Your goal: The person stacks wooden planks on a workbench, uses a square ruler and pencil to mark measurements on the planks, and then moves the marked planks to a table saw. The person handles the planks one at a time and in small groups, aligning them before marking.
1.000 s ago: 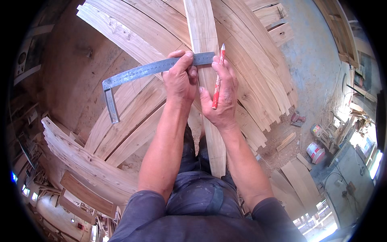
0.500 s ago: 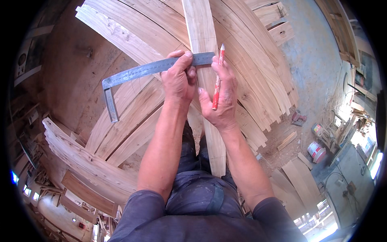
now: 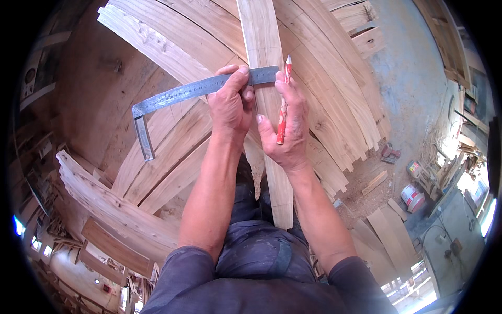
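A long, pale wooden board (image 3: pixel 263 39) runs away from my body, on top of other planks. Across it lies the blade of a metal try square (image 3: pixel 193 88), its short stock hanging out to the left. My left hand (image 3: pixel 232 102) pinches the blade at the board's left edge. My right hand (image 3: pixel 286 118) is at the board's right edge, by the blade's end. A red carpenter's pencil (image 3: pixel 283 107) with worn paint lies along its fingers, tip pointing away from me. The right fingers are bent around the pencil.
Several wide planks (image 3: pixel 324 78) fan out beneath the board. More planks (image 3: pixel 112 199) lie at the left, and shorter boards (image 3: pixel 389 235) at the lower right. On the floor at right are a white bucket (image 3: pixel 412 198), a small reddish tool (image 3: pixel 390 153) and a wood offcut (image 3: pixel 374 183).
Hardly anything differs. The pencil and the try square have shifted by a tiny amount, and both hands keep their places and grips.
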`<act>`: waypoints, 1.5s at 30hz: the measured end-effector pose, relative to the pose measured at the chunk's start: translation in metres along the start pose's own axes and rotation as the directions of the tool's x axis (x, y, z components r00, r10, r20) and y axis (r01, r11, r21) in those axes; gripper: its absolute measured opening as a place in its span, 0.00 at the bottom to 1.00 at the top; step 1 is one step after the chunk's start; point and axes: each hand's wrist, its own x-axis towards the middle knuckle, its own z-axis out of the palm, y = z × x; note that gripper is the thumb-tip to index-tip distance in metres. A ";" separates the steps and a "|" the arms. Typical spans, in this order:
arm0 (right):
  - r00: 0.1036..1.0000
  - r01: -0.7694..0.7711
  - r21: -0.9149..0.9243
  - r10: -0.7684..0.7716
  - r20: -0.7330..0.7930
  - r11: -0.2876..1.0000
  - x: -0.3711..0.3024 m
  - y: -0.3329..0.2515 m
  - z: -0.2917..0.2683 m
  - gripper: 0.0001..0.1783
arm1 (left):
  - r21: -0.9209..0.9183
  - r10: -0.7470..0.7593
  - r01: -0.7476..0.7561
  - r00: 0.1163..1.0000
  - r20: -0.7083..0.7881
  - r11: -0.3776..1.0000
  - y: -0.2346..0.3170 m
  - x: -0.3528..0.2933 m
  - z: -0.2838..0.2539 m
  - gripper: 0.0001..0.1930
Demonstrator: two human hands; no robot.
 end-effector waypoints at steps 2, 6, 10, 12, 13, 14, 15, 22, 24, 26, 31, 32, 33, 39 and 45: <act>1.000 0.001 0.004 -0.001 0.003 1.000 0.000 0.000 0.000 0.40 | -0.002 0.002 -0.002 1.000 0.004 1.000 0.000 0.000 -0.001 0.12; 1.000 -0.006 0.000 0.006 0.005 1.000 0.000 0.000 -0.001 0.39 | -0.016 0.007 -0.007 1.000 0.010 1.000 -0.001 0.001 -0.002 0.13; 1.000 -0.003 0.000 0.003 0.005 1.000 0.000 0.001 -0.001 0.39 | -0.007 0.008 -0.008 1.000 0.012 1.000 -0.001 0.002 -0.004 0.13; 1.000 -0.003 0.002 0.003 0.007 1.000 0.000 0.001 -0.002 0.39 | 0.008 0.010 -0.010 1.000 0.015 1.000 -0.001 0.002 -0.005 0.12; 1.000 -0.004 0.000 0.004 0.008 1.000 0.000 0.001 -0.002 0.39 | 0.019 0.010 -0.010 1.000 0.019 1.000 -0.001 0.002 -0.006 0.12; 1.000 -0.006 -0.001 0.006 0.010 1.000 0.000 0.001 -0.002 0.39 | 0.030 0.010 -0.011 1.000 0.024 0.999 -0.002 0.002 -0.006 0.11; 1.000 -0.005 -0.002 0.005 0.006 1.000 0.000 0.000 -0.002 0.39 | 0.033 0.014 -0.014 1.000 0.025 0.999 -0.002 0.002 -0.007 0.11; 0.998 0.027 0.022 -0.026 -0.055 0.999 -0.005 0.002 -0.009 0.34 | 0.042 0.028 -0.030 0.999 0.030 0.999 -0.003 0.001 -0.007 0.12; 0.998 0.028 0.027 -0.026 -0.064 0.999 -0.006 0.001 -0.013 0.32 | 0.041 0.032 -0.032 0.999 0.021 0.999 -0.003 0.002 -0.008 0.12; 0.996 0.040 0.026 -0.038 -0.076 0.999 -0.006 0.000 -0.018 0.30 | 0.034 0.039 -0.040 0.999 0.021 0.999 -0.003 0.002 -0.007 0.12; 0.996 0.063 0.024 -0.061 -0.061 0.998 0.000 -0.005 -0.025 0.27 | 0.026 0.055 -0.056 0.998 0.022 0.998 -0.005 0.003 -0.006 0.12; 0.996 0.068 0.014 -0.067 -0.052 0.998 0.001 -0.004 -0.026 0.26 | 0.026 0.058 -0.059 0.998 0.018 0.998 -0.005 0.003 -0.006 0.12; 0.996 0.076 0.020 -0.075 -0.049 0.997 0.002 -0.003 -0.027 0.26 | 0.024 0.059 -0.059 0.998 0.016 0.998 -0.005 0.002 -0.006 0.12; 0.992 0.128 0.054 -0.129 0.004 0.990 0.003 0.003 -0.037 0.23 | 0.031 0.056 -0.056 0.998 0.005 0.998 -0.004 0.002 -0.005 0.13; 0.983 -0.134 0.207 0.156 -0.093 0.969 0.002 -0.013 -0.034 0.18 | 0.035 0.051 -0.051 0.999 0.018 0.998 -0.004 0.002 -0.004 0.13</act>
